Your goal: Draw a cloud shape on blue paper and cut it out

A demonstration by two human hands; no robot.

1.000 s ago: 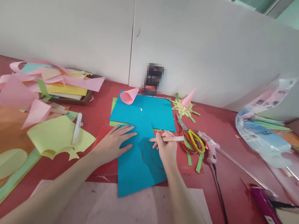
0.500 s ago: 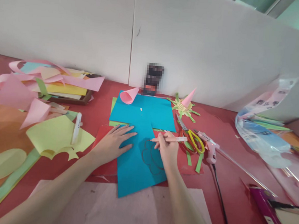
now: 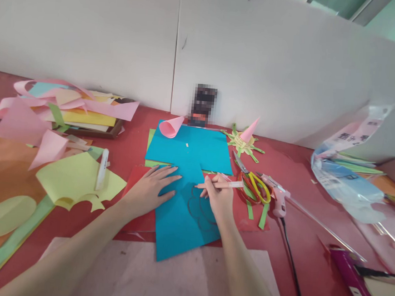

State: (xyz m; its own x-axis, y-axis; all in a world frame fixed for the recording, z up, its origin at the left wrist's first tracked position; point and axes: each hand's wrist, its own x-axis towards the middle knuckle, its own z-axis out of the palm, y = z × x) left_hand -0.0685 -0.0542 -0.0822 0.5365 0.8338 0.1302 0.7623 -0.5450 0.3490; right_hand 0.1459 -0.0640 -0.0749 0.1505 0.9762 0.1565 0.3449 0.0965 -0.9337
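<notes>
A blue sheet of paper (image 3: 174, 228) lies in front of me, with a dark, scalloped outline drawn on its right part. My left hand (image 3: 153, 185) rests flat on the sheet's left edge, fingers spread. My right hand (image 3: 219, 195) grips a pale pink pen (image 3: 227, 185), its tip on the paper at the top left of the outline. Part of the drawing is hidden by this hand. Behind lies another blue sheet (image 3: 198, 143) with a pink paper cone (image 3: 171, 127) on it. Red paper (image 3: 137, 218) shows under the nearer sheet.
Scissors (image 3: 258, 187), a pink glue gun (image 3: 279, 195) with a black cord and a paper flower with a pink cone (image 3: 248, 136) are at right. Further right are a plastic bag (image 3: 345, 182) and a purple power strip (image 3: 354, 279). Paper scraps (image 3: 79, 170) and a white marker (image 3: 102, 170) lie left.
My right hand and the pen have shifted slightly left, and the drawn line reaches a little further at the outline's top left. My left hand stays in place.
</notes>
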